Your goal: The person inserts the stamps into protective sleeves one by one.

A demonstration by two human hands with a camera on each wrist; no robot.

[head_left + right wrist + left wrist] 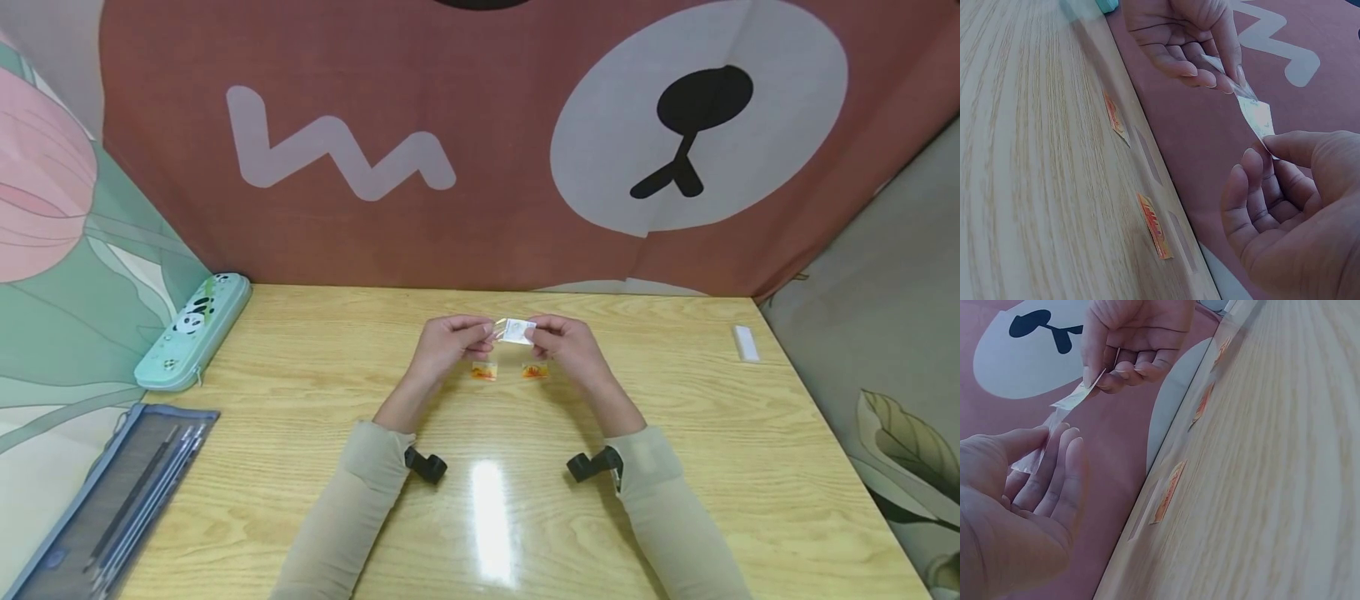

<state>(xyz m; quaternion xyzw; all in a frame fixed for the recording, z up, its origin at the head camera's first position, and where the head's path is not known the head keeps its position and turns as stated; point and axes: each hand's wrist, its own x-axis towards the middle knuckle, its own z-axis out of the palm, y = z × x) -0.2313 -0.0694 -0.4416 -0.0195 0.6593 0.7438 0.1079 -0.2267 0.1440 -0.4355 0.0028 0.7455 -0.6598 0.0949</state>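
Both hands meet above the far middle of the table. My left hand (450,342) pinches a thin clear plastic sleeve (1055,422) between thumb and fingers. Joined to the sleeve is a small white printed card (517,332), whose other end is pinched by the thumb and forefinger of my right hand (566,343). In the right wrist view the card (1256,117) shows its pale face, and the plastic runs from it to the left fingertips. Below the hands lie two small orange printed pieces, a left one (483,372) and a right one (534,371).
A mint panda pencil case (195,333) lies at the table's left edge. Nearer is a blue-edged mesh pouch (142,492) with several pencils inside. Toward the right edge sits a white eraser-like block (746,343). A brown bear-print cloth (495,233) hangs behind the table.
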